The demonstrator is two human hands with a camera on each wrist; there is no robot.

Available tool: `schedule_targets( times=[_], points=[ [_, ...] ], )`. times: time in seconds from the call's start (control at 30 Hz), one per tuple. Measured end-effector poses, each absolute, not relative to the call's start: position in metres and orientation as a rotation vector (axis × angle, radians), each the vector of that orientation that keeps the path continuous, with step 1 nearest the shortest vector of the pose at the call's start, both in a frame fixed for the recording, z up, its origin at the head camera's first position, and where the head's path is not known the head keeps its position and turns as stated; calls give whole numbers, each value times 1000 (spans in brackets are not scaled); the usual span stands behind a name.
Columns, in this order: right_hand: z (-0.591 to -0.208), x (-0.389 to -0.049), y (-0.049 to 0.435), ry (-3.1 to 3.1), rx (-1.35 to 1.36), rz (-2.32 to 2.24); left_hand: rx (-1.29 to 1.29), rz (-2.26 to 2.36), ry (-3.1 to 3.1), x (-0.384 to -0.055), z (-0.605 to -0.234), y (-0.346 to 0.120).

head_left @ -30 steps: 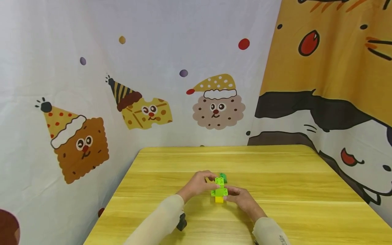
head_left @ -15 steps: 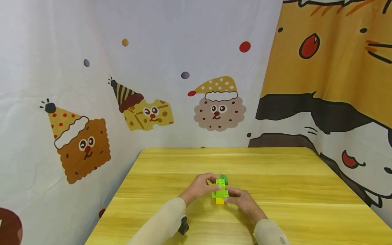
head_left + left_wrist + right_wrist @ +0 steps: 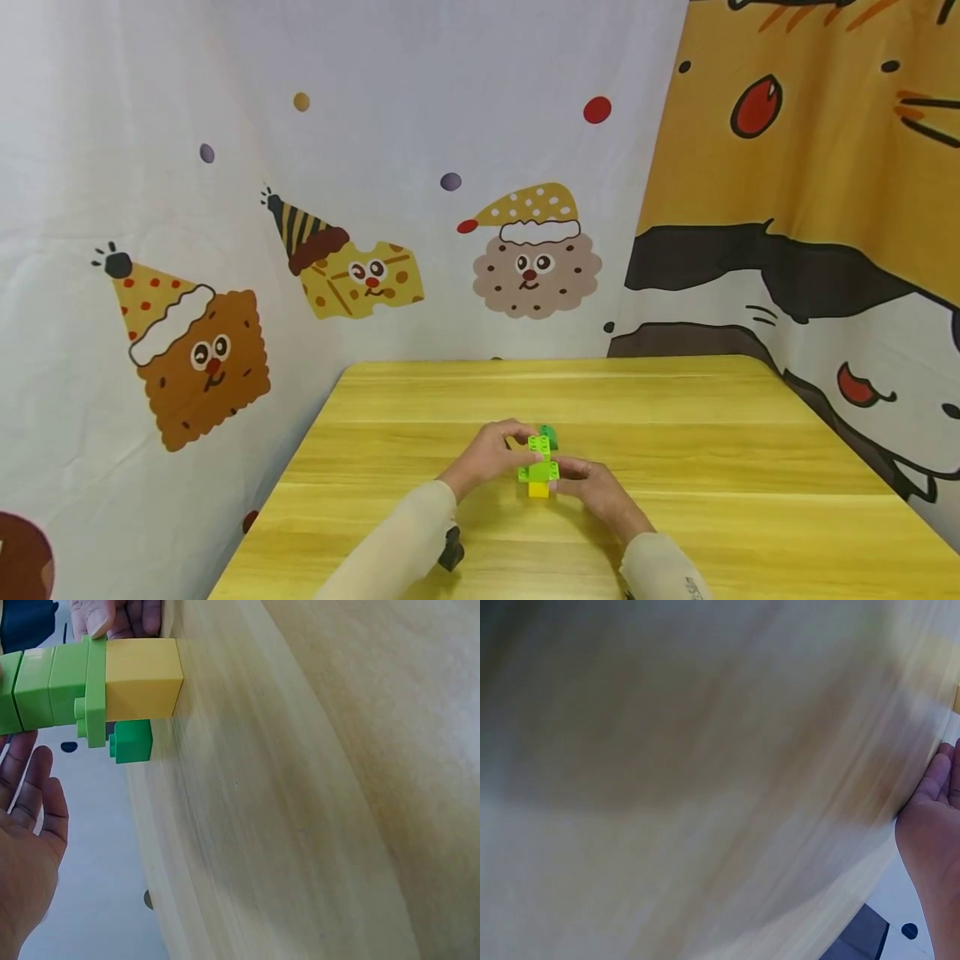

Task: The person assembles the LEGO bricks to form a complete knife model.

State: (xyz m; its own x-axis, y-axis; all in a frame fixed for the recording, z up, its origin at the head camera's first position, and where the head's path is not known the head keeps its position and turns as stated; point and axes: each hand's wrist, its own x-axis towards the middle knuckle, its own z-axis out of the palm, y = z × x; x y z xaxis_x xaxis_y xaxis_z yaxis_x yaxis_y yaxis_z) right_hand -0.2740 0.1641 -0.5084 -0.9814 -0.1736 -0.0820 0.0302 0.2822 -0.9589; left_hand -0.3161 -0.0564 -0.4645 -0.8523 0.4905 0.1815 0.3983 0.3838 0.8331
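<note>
A small upright stack of toy building bricks stands on the table: a yellow brick [image 3: 142, 679] at the bottom, a wider light green plate [image 3: 95, 694] on it, and light green bricks [image 3: 52, 688] on top. My left hand [image 3: 489, 454] holds the upper light green bricks between thumb and fingers, from the left. From the right, my right hand [image 3: 597, 487] grips the stack low down, its thumb at the plate's edge in the left wrist view. Right behind the stack is a darker green brick [image 3: 133, 741]. In the right wrist view the bricks are almost wholly out of frame.
The wooden table [image 3: 675, 433] has light yellow grain and rounded far corners. A white cloth [image 3: 390, 125] printed with cartoon figures hangs behind it, with an orange printed part at the right. A black device [image 3: 450, 550] sits at my left wrist.
The head view has shifted slightly up and down. Both hands keep their hold on the stack, with no clear movement of the bricks.
</note>
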Motion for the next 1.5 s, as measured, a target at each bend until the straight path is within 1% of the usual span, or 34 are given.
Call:
schedule_targets(
  times=[0.7,1.03,1.2,1.5],
  points=[
    [-512,-276,166,2400,-116,-1791,882,1433,2563,-317,-467,-52],
    [-516,-276,165,2368,-148,-1805,799,1504,2531,-312,-474,-53],
    [-514,-275,164,2384,-116,-1786,756,1517,2509,-311,-475,-53],
    [-511,-275,164,2368,-130,-1787,783,1532,2526,-315,-476,-52]
  ],
)
